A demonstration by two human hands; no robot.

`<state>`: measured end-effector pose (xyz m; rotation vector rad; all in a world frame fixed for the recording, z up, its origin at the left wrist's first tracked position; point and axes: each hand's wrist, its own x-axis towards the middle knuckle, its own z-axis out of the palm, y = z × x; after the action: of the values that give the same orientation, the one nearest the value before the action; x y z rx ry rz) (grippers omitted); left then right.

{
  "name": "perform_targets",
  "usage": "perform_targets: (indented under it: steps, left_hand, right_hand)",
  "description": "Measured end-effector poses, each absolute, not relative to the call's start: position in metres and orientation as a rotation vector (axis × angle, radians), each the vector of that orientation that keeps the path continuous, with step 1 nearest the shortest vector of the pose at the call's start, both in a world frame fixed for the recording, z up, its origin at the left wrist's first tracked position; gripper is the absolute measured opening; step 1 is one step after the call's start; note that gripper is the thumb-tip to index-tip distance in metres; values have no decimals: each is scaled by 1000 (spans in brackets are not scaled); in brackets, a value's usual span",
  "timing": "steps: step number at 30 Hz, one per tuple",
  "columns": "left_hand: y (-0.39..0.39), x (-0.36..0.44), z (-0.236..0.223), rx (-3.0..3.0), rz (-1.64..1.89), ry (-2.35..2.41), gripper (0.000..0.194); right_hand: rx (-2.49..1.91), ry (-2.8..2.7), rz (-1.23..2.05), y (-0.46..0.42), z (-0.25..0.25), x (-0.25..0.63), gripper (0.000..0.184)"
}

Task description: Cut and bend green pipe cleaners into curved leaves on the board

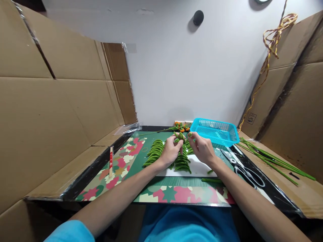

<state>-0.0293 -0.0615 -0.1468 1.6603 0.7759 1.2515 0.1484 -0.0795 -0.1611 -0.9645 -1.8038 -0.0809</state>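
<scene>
A person's left hand pinches a fuzzy green curled piece, while the right hand, near but apart, closes thumb and forefinger on a small green tip. A light, steady left pinch and small right-hand turns should spare the soft pile; raised wrists should protect the rows of curved green fuzzy strips below, laid beside and partly over a white flat sheet. Beyond sit orange-and-green fuzzy flowers and a bright blue perforated plastic basket; black-handled metal scissors lie by the right forearm, best left clear of the elbow.
</scene>
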Motion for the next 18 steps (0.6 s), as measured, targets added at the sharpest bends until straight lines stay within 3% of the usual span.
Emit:
perform_targets:
  steps: [8, 12, 18]
  left_hand:
    - [-61, -30, -147, 1671, 1172, 716, 36]
    - [-62, -29, -149, 1685, 1108, 684, 41]
    - [-64, -28, -150, 1709, 1071, 669, 46]
  right_hand:
    - [-948, -1685, -77, -76, -160, 148, 23]
    - [-910, -1669, 48, -77, -159, 145, 18]
    - [-859, -1584, 306, -78, -152, 142, 30]
